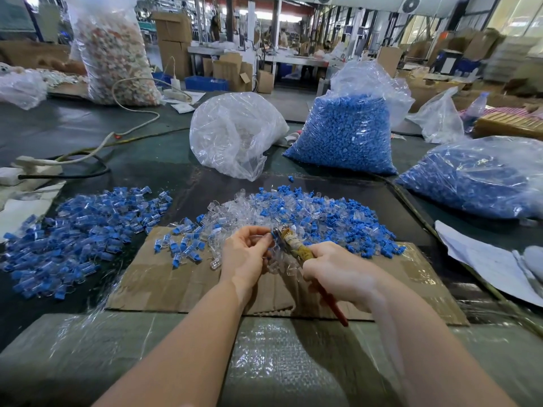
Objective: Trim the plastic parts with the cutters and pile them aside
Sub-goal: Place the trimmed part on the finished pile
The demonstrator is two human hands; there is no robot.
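Cutters point(289, 240) sit clamped in the right hand point(338, 274), blades meeting a small plastic part point(269, 237) pinched by the left hand point(245, 254). Beyond both grips lies the untrimmed heap point(293, 210); far left of them, the piled parts point(82, 230) on the surface point(164, 171).

No readable text, label, brand or number anywhere; marks on cardboard sheet point(176, 277) too blurred to read.
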